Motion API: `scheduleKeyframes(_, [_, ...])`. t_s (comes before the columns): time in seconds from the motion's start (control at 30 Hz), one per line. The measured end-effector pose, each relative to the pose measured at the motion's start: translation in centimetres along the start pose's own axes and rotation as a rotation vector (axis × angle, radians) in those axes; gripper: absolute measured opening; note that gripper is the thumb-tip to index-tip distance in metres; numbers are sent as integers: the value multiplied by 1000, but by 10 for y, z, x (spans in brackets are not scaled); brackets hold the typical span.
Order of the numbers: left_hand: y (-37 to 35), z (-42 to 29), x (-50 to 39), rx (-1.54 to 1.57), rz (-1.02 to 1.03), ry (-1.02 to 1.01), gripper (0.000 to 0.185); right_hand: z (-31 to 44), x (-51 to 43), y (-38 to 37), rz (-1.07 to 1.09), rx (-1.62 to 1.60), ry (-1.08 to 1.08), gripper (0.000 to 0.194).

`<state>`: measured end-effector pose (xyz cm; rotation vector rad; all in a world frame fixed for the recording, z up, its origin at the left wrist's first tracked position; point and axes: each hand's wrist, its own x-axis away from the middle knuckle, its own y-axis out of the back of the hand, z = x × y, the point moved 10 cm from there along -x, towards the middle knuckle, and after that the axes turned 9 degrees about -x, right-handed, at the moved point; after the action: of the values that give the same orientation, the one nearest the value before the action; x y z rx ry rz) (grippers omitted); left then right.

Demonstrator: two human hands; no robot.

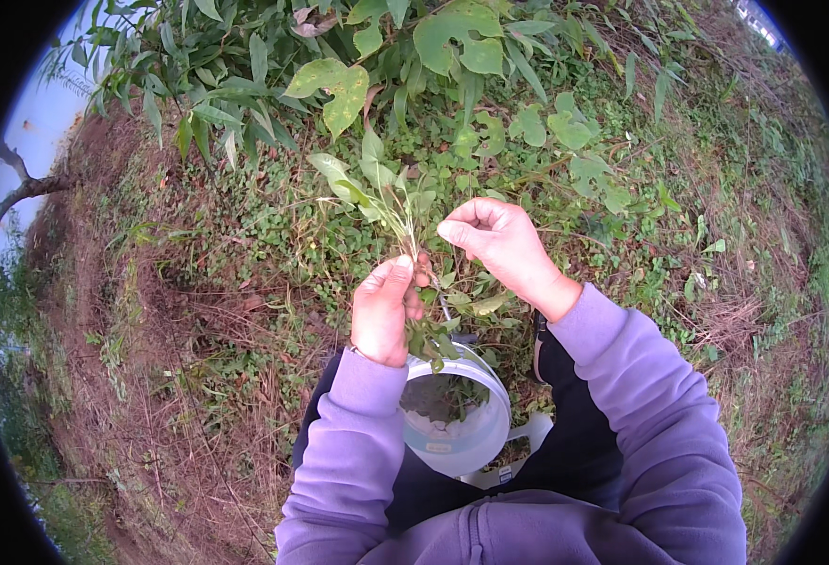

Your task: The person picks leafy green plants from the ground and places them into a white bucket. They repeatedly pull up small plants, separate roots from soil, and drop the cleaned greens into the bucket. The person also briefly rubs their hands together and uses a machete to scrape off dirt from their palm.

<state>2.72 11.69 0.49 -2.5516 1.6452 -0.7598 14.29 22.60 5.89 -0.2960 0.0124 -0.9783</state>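
My left hand (386, 307) grips a small leafy green plant (391, 201) by its pale stem base, its leaves pointing up and away from me. More green leaves (432, 342) hang just below that hand, over the rim of a white plastic bucket (496, 417). Dark leafy matter (453, 395) lies inside the bucket. To the right of the stems is my right hand (496, 240), thumb and forefinger close together near the plant; whether anything thin is between them cannot be told.
The bucket stands between my legs, by a white plastic object (531, 431). Low green ground plants (301, 233) and dry brown stalks (174, 424) cover the ground. A leafy bush (245, 70) overhangs the far side. A bare branch (26, 187) shows at far left.
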Motion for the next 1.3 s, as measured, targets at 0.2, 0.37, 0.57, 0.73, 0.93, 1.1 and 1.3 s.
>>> scheduleKeyframes(0.2, [-7,2,2,-61,5,-19,20,-8,1,-9,81,53,7,14])
scheduleKeyframes(0.37, [-8,2,2,-92,0,-7,21,-13,-1,-7,78,79,-19,11])
scheduleKeyframes(0.57, [-5,5,1,0,-10,14,19,-10,5,-10,87,137,-22,10])
scheduleKeyframes(0.73, [-1,10,-1,111,-4,88,22,6,9,-12,57,77,98,11])
scheduleKeyframes(0.93, [-5,5,0,67,30,54,24,-1,0,7,-48,140,13,18])
scheduleKeyframes(1.1, [-10,3,1,-8,50,15,23,-9,3,-3,18,127,-44,18])
scheduleKeyframes(1.3, [-15,3,3,-99,69,11,25,-10,3,-7,74,103,-52,13])
